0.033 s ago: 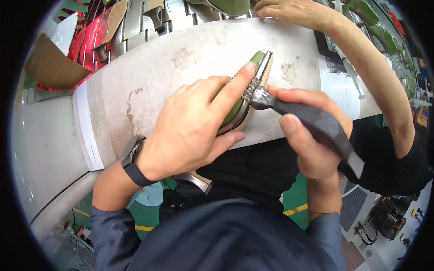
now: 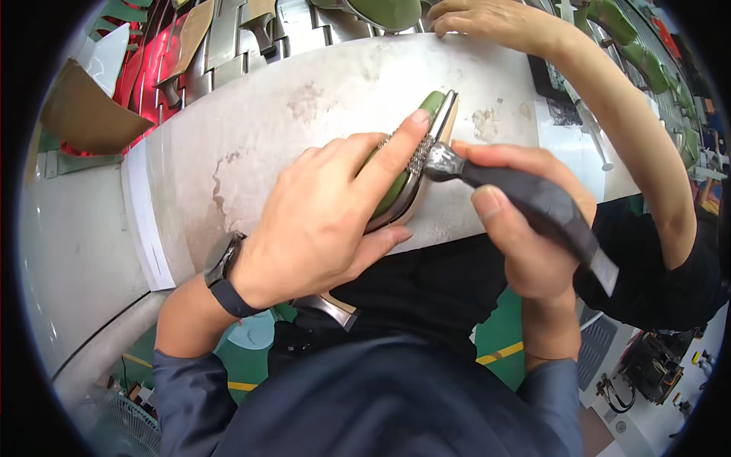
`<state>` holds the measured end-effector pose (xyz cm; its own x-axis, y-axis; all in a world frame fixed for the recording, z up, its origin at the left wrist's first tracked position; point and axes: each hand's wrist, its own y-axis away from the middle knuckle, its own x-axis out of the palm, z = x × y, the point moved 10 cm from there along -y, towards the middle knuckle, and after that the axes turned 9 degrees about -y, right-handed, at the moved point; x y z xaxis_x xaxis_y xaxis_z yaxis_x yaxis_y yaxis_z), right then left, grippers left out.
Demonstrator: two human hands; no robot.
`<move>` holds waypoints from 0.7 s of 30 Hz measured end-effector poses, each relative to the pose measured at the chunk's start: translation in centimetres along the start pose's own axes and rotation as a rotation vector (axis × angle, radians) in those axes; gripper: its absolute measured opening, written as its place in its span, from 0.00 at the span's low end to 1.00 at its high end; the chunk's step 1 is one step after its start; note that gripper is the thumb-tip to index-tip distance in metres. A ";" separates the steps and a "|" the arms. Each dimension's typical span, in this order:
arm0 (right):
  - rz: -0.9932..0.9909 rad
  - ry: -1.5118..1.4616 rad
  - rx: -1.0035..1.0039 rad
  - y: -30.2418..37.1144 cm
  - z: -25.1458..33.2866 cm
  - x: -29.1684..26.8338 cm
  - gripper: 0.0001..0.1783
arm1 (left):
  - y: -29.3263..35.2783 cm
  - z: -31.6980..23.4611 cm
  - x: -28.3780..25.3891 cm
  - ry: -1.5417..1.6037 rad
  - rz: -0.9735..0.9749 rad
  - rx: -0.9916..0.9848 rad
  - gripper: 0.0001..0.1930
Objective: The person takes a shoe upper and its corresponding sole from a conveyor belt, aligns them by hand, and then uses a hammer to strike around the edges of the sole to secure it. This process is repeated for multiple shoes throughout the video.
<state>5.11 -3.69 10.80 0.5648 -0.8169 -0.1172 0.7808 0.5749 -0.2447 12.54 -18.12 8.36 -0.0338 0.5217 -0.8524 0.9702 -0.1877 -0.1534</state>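
Note:
A green high-heeled shoe (image 2: 436, 102) lies on its side on the pale worktable, with a shiny edge and a tan sole. A band of glittering stones (image 2: 418, 157) crosses its front part, and its metallic heel (image 2: 332, 310) sticks out below my wrist. My left hand (image 2: 324, 202) is closed over the shoe, index finger stretched along it beside the stones. In my right hand (image 2: 537, 240) is a hammer (image 2: 525, 199), gripped by its dark handle. Its rounded metal head is at the shoe's edge, next to the stones; whether they touch I cannot tell.
Beyond the pale worktable (image 2: 251, 152) runs a slatted metal conveyor (image 2: 228, 72) with shoe parts, lit red at left. Another person's arm (image 2: 609, 84) reaches across from the right. Brown board (image 2: 87, 114) stands at far left. More green shoes (image 2: 609, 19) sit upper right.
My right hand and the hammer have shifted slightly right. The shoe's toe sits a touch lower. My left hand keeps its hold.

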 end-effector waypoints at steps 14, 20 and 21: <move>-0.067 -0.087 0.175 -4.8 -3.5 -2.2 0.12 | 0.5 0.7 -0.5 -0.001 0.003 -0.010 0.58; 0.143 0.067 0.083 -2.0 0.1 1.3 0.16 | 0.5 1.2 -0.3 0.037 0.012 -0.018 0.57; 0.168 0.099 0.046 -1.7 0.7 1.7 0.16 | 0.5 1.1 -0.4 0.036 0.009 -0.009 0.57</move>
<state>4.91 -6.01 11.67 0.6608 -0.7088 -0.2469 0.6906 0.7030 -0.1698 12.80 -19.37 8.03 -0.0165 0.5496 -0.8353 0.9725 -0.1852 -0.1410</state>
